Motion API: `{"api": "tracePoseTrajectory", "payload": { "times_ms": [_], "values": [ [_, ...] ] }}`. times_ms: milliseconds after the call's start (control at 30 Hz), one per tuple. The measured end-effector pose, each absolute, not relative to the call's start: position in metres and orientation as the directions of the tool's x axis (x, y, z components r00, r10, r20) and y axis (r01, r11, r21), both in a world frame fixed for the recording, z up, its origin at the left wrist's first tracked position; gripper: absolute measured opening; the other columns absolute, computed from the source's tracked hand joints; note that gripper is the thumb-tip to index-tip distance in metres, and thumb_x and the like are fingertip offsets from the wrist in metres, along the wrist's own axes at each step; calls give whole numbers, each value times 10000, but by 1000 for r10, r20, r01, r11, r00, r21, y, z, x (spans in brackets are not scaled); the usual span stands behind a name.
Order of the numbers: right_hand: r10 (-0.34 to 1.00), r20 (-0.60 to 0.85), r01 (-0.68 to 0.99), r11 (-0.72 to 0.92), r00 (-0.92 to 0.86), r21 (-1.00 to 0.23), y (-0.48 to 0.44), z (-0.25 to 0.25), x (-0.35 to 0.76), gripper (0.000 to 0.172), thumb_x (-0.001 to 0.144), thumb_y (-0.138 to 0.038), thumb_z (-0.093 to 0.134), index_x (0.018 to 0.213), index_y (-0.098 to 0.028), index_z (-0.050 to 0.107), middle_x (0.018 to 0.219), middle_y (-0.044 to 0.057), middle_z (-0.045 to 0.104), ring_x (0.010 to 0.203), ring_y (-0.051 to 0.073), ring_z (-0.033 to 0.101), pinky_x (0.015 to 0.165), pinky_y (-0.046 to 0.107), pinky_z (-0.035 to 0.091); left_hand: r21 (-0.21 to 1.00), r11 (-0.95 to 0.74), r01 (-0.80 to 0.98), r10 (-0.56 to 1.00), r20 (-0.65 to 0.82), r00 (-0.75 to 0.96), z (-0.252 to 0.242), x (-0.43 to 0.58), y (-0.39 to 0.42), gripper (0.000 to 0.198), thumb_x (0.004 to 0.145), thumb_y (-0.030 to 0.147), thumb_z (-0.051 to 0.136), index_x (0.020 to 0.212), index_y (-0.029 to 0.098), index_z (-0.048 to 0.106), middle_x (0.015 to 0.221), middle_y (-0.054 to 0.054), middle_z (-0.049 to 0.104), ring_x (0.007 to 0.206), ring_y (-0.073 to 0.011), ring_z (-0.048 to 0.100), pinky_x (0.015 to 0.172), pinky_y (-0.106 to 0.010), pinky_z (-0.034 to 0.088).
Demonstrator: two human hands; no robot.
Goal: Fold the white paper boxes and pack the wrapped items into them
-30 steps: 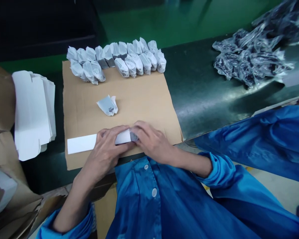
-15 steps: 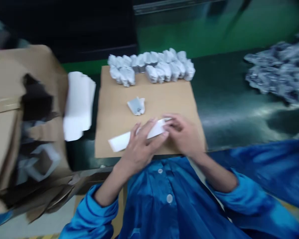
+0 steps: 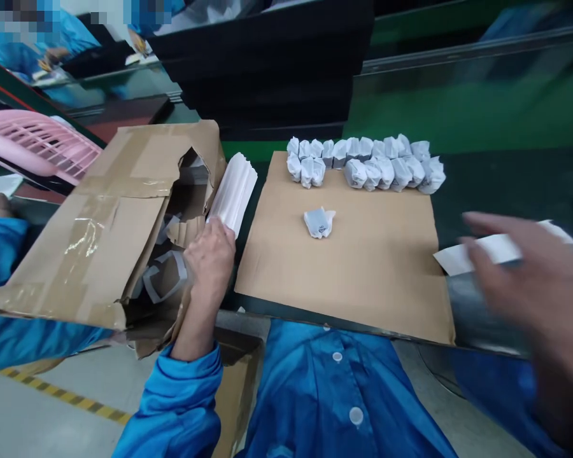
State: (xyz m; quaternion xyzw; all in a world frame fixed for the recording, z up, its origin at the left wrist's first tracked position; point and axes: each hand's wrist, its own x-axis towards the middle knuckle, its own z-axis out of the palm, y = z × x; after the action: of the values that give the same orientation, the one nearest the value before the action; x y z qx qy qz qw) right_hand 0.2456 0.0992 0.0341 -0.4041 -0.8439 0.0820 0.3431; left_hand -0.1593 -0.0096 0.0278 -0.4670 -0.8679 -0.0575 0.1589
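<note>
At the near end of a stack of white paper strips (image 3: 236, 187), my left hand (image 3: 211, 257) has its fingers curled and pressed onto the paper. Off the right edge of the cardboard sheet (image 3: 348, 267), my right hand (image 3: 530, 273) is smeared by motion, its thumb and forefinger apart. Below it is a folded white paper strip (image 3: 499, 248), sharper than the hand and partly covered by it. A small grey piece in white paper (image 3: 319, 222) sits alone on the cardboard. Behind it stand rows of small paper-wrapped pieces (image 3: 384, 173).
A torn, taped cardboard box (image 3: 95, 216) with paper scraps inside stands left of the stack. Beyond it is a pink basket (image 3: 42, 143). A co-worker's blue sleeve (image 3: 4, 254) shows at far left, and other people sit at the back left. Dark green tabletop surrounds the cardboard.
My hands have parted from the folded strip over the cardboard. The left has gone to the paper stack, the right and the strip to the right. The view has turned left.
</note>
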Motion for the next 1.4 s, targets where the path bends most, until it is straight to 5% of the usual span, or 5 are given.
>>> {"api": "tracePoseTrajectory", "payload": {
  "times_ms": [333, 500, 633, 933, 1400],
  "values": [
    [820, -42, -105, -123, -571, -987, 44, 28, 81, 605, 922, -510, 558, 1389, -135, 474, 1227, 171, 656, 1067, 235, 667, 885, 384, 567, 77, -105, 991, 733, 679, 25, 5, -54, -58, 533, 939, 234, 566, 1459, 235, 450, 1245, -138, 695, 1138, -277, 675, 990, -445, 514],
    [585, -203, 188, -87, -786, -978, 78, 36, 148, 300, 847, -414, 686, 899, -120, 660, 841, 39, 690, 713, 145, 634, 591, 225, 492, 556, -202, 807, 830, 534, -160, 27, -21, -78, 861, 860, 625, 571, 1557, 250, 231, 1549, -175, 404, 1391, -324, 458, 1072, -543, 472],
    [175, -297, 341, 339, -939, -877, 88, 57, 183, 248, 881, -378, 656, 926, -135, 684, 825, 24, 697, 696, 140, 620, 562, 210, 440, 897, 38, 441, 971, 72, -229, 55, -56, -54, 607, 798, 524, 712, 1316, 229, 594, 1230, -118, 693, 1055, -291, 696, 830, -417, 620],
    [462, 230, 443, 887, -857, -133, 33, 46, 182, 680, 906, -446, 609, 1412, -28, 433, 1219, 229, 631, 1058, 329, 596, 873, 459, 502, 926, 356, -127, 932, -362, -27, 33, -61, -38, 356, 811, 393, 720, 1094, 177, 699, 878, -41, 737, 674, -161, 689, 518, -249, 582],
    [534, 340, 565, 825, -774, -9, 43, 39, 182, 360, 962, -174, 456, 1303, -96, 544, 1157, 157, 691, 998, 278, 640, 803, 391, 514, 968, 88, 234, 935, 0, -354, 34, -59, -36, 312, 846, 276, 661, 1157, 257, 678, 919, -5, 748, 737, -147, 713, 630, -243, 585]
  ]
}}
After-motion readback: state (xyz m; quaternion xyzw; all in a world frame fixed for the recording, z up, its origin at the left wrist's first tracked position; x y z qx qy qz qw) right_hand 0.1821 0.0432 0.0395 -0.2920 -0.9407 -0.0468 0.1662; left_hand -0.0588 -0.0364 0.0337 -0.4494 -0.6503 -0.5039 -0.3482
